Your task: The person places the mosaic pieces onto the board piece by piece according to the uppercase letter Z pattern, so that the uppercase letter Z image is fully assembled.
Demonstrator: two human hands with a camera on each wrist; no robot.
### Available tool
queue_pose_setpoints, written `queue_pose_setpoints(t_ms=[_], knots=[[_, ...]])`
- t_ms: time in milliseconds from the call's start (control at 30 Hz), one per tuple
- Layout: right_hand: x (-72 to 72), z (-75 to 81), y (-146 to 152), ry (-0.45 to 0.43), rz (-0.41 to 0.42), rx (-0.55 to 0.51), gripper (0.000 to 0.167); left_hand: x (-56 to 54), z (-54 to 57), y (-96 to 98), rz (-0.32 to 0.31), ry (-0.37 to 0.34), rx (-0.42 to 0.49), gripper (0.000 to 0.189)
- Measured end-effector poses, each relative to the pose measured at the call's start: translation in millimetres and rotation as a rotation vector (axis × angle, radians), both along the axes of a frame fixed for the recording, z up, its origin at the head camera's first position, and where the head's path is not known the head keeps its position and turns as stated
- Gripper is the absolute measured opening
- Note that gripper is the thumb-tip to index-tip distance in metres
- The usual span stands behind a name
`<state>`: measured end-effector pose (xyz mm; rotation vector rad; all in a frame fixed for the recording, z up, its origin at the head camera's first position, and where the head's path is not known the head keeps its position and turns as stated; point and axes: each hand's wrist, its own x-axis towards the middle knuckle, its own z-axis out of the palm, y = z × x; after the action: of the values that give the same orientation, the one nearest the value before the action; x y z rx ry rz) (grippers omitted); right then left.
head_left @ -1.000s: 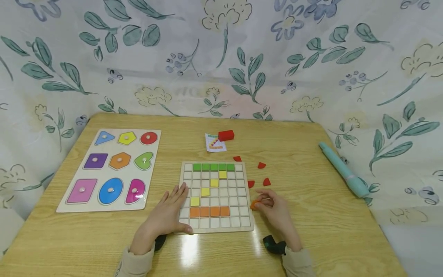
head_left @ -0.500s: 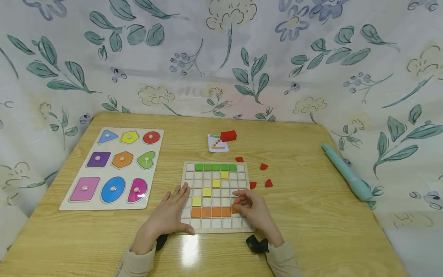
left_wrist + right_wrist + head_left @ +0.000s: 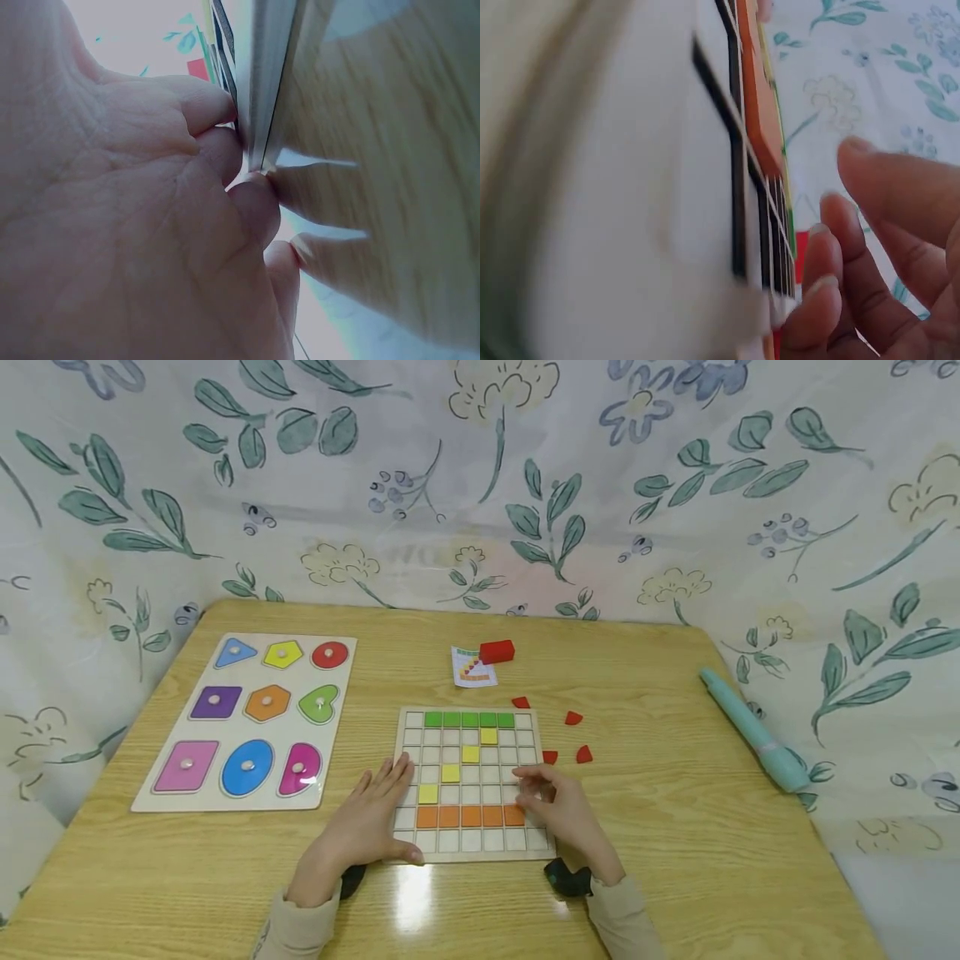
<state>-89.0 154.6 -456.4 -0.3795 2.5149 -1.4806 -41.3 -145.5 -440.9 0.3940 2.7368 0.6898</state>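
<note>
My left hand (image 3: 369, 814) lies spread along the left edge of a wooden grid board (image 3: 492, 775), thumb at its near edge. In the left wrist view, the fingertips meet the board's side (image 3: 264, 82). Over the board's right part hovers my right hand (image 3: 558, 806), fingers loosely bent and holding nothing. Its thumb is right at the last orange square tile (image 3: 512, 817) of a row. The right wrist view has the thumb apart from the fingers (image 3: 821, 251). Yellow tiles (image 3: 450, 773) step diagonally up to a row of green tiles (image 3: 469, 720).
Several red quarter-round pieces (image 3: 584, 754) lie right of the board. Behind it are a pattern card (image 3: 468, 677) and a red block (image 3: 497, 652). A shape puzzle board (image 3: 247, 727) lies left; a teal tapered object (image 3: 753, 731) lies far right.
My right hand has carried an orange tile leftward from beside the board, set it at the right end of the orange row, and let go. My left hand stays on the board's edge.
</note>
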Motion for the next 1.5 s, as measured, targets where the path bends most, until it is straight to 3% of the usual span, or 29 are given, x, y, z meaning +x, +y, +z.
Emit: queue_pose_setpoints(t_ms=[133,267,433,567,800,1000,1200,1367,1500], knots=[[-17.7,1.5,13,0.068,-0.047,0.012,0.028,0.3,-0.1,-0.4,-0.002,-0.008,-0.006,0.127],[-38.0,2.9,26,0.113,-0.015,0.177,0.032,1.8,-1.3,-0.3,-0.006,-0.013,-0.022,0.127],[-52.4,4.6,35,0.045,0.069,0.342,0.026,4.2,-2.3,0.8,-0.01,-0.006,-0.013,0.127],[-55.6,6.3,38,-0.011,0.048,0.331,0.021,4.6,-3.3,2.9,-0.015,-0.008,-0.008,0.126],[-68.3,10.7,33,0.043,-0.015,0.279,0.011,1.2,-3.8,2.6,0.0,-0.015,0.003,0.128],[-81.1,17.9,15,0.043,-0.046,0.24,0.012,-2.2,-0.3,0.2,0.005,-0.016,0.023,0.131],[-89.4,27.0,-8,-0.041,-0.039,0.165,0.015,-1.5,-0.5,1.2,0.02,-0.041,0.026,0.133],[-90.7,22.5,-23,-0.123,-0.023,0.136,0.015,-0.9,-0.6,1.7,0.026,-0.047,0.03,0.133],[-90.6,16.0,-31,-0.078,-0.067,0.176,0.012,-2.6,-0.2,1.3,0.02,-0.037,0.029,0.132]])
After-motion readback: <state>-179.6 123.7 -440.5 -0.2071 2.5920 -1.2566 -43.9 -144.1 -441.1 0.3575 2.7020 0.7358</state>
